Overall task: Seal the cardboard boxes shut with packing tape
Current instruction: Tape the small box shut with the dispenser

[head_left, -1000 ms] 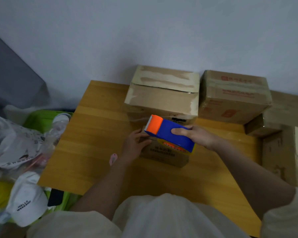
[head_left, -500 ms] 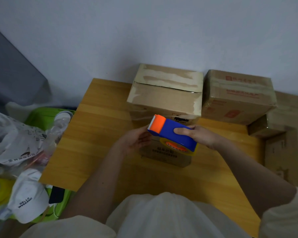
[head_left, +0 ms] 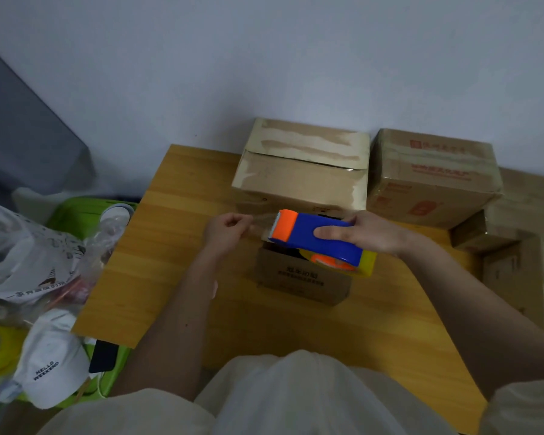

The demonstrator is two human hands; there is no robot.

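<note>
A small brown cardboard box [head_left: 302,279] with printed text stands on the wooden table [head_left: 170,265] in front of me. Above it my right hand [head_left: 368,233] grips a blue tape dispenser [head_left: 314,238] with an orange blade end and a yellow tape roll. My left hand [head_left: 228,230], left of the dispenser, pinches the end of a clear strip of tape [head_left: 259,221] stretched out from the blade. The box's top is mostly hidden under the dispenser.
A larger box [head_left: 302,174] with worn tape marks stands behind the small one, and another box [head_left: 434,177] with red print sits to its right. More boxes [head_left: 515,246] stack at the right edge. Left of the table lie plastic bags [head_left: 29,262], a white cap [head_left: 51,359] and a green bin [head_left: 79,211].
My left hand has moved left away from the dispenser, drawing out a strip of clear tape. The dispenser has shifted slightly right and up over the small box.
</note>
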